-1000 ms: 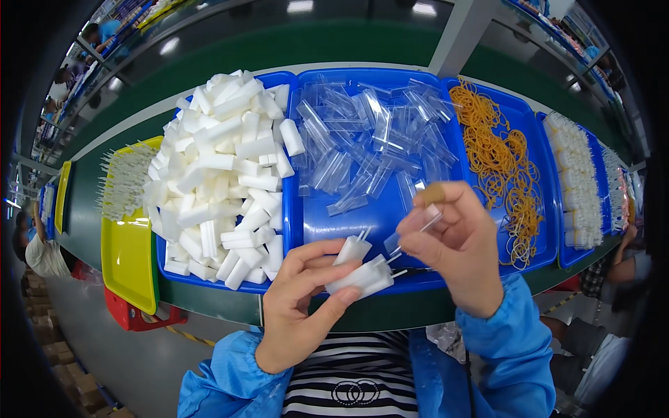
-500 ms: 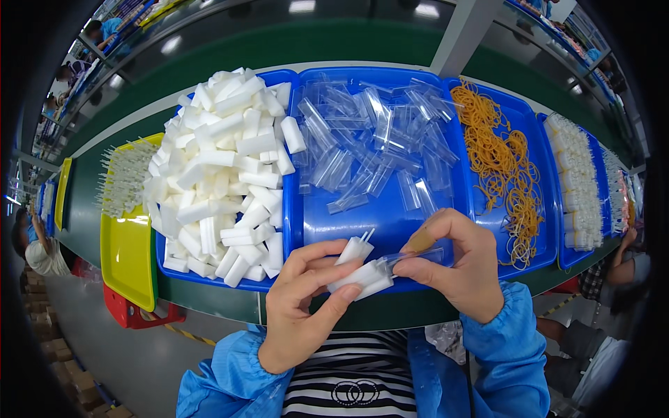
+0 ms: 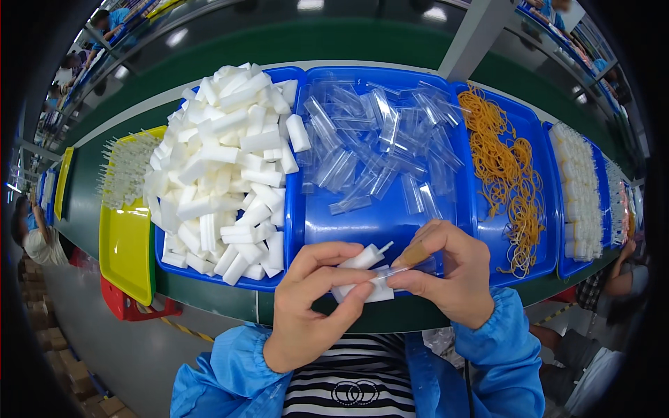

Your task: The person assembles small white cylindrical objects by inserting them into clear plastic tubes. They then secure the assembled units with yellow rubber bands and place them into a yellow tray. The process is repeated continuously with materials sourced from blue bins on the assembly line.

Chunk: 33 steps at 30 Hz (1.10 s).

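Note:
My left hand [image 3: 313,303] is closed round white foam pieces [image 3: 364,259], held between thumb and fingers just off the table's near edge. Thin white sticks poke out of the upper piece's right end. Thumb and forefinger of my right hand [image 3: 449,275] pinch a clear plastic sleeve [image 3: 426,265] against the right end of the lower foam. A tan wrap covers part of a right finger. How far the sleeve reaches over the foam is hidden by my fingertips. Beyond my hands, a blue tray [image 3: 348,228] holds loose clear sleeves [image 3: 383,132].
White foam blocks [image 3: 223,160] are heaped in a tray on the left, beside a yellow tray [image 3: 125,244] with thin white-stemmed pieces. Orange rubber bands [image 3: 505,167] lie in a blue tray to the right, then bundled white pieces [image 3: 577,195]. A red stool [image 3: 129,299] stands below left.
My right hand has moved slightly left, bringing the clear sleeve up against the foam. My left hand has shifted a little right and keeps its hold.

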Each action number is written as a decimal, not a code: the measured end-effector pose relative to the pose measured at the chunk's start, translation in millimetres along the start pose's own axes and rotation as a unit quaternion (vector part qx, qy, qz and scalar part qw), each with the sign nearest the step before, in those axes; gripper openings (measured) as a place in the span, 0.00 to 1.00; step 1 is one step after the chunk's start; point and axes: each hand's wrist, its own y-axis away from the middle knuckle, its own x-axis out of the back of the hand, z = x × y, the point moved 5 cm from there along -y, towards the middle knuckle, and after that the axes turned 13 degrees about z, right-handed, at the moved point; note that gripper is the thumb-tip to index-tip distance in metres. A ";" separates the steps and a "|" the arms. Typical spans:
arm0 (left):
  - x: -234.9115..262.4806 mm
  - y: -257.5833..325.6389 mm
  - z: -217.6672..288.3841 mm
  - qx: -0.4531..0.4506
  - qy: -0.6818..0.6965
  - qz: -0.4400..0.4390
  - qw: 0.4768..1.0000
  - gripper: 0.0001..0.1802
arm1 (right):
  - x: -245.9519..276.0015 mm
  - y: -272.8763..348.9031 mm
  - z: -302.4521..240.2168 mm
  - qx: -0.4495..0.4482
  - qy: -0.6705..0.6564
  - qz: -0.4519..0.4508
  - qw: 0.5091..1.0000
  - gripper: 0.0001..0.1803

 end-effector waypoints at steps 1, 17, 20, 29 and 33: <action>-0.9 -0.5 2.7 -0.015 -0.012 -0.008 1.000 0.12 | 0.4 -0.4 -0.7 0.022 0.003 0.006 1.000 0.14; 5.9 -2.3 -1.7 -0.023 -0.005 -0.031 0.999 0.18 | 3.3 -9.2 -2.0 -0.059 -0.053 -0.057 0.995 0.13; 6.4 4.9 -12.2 0.064 0.188 -0.015 0.980 0.19 | 16.4 -5.8 3.6 -0.102 -0.113 -0.028 0.988 0.15; 7.7 20.1 -18.4 -0.024 0.212 -0.039 0.976 0.17 | 1.8 16.9 -2.4 -0.058 -0.118 -0.061 0.989 0.18; 8.3 18.4 -8.0 0.002 0.190 -0.043 0.981 0.20 | 6.4 17.0 0.9 -0.048 -0.068 -0.092 0.992 0.18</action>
